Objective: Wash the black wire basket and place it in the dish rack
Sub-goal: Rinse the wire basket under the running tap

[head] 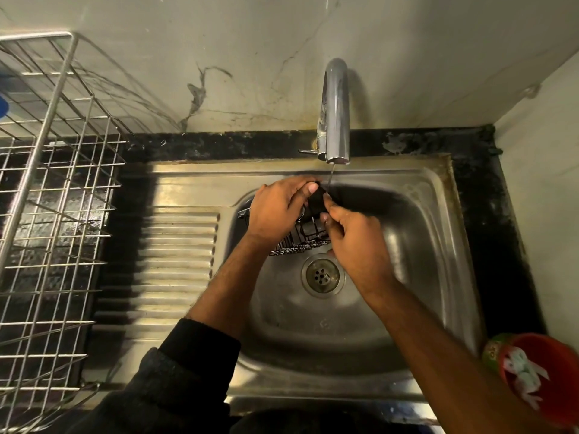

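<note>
Both hands, left hand [275, 211] and right hand [357, 239], grip black wire basket [308, 238].

no readable text, green label [492, 350] by red cup [546, 375] too blurred

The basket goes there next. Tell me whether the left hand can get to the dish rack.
Probably yes: the dish rack stands open-topped on the left hand's side, past the bare ribbed drainboard.

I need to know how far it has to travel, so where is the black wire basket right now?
In the head view the black wire basket sits over the sink bowl, gripped between the left hand and right hand, just below the faucet.
</note>
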A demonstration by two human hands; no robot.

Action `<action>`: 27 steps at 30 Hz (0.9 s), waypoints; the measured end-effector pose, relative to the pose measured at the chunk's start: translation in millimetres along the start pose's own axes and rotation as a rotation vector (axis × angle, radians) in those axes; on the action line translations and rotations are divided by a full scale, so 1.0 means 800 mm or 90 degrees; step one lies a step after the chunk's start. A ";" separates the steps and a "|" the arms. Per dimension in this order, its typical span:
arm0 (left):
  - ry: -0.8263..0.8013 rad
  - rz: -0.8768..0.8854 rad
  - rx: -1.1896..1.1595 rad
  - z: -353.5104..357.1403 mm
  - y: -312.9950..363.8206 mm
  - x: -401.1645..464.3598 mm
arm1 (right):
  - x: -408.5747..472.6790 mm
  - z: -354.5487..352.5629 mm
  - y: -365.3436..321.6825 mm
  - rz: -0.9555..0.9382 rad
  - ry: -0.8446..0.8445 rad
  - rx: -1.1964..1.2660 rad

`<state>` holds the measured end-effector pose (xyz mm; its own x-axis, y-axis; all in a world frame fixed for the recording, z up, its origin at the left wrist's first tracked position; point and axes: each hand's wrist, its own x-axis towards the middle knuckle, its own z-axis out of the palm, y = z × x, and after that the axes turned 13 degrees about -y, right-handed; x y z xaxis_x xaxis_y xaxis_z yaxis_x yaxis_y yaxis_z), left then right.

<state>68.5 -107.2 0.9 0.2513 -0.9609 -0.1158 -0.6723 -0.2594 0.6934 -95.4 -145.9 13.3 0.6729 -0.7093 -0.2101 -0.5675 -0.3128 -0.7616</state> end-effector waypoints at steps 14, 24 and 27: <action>-0.007 -0.054 -0.045 -0.017 0.000 0.021 | 0.029 0.002 -0.002 0.014 0.039 -0.108; 0.033 -0.078 -0.128 -0.021 -0.012 0.008 | 0.027 0.000 0.007 0.046 -0.002 0.149; 0.052 -0.097 -0.133 -0.019 -0.010 -0.002 | 0.010 0.005 0.011 0.012 0.045 0.079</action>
<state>84.0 -101.9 6.2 0.3992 -0.8993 -0.1787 -0.4659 -0.3668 0.8052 -92.7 -151.9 2.6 0.6252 -0.7581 -0.1856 -0.5145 -0.2214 -0.8284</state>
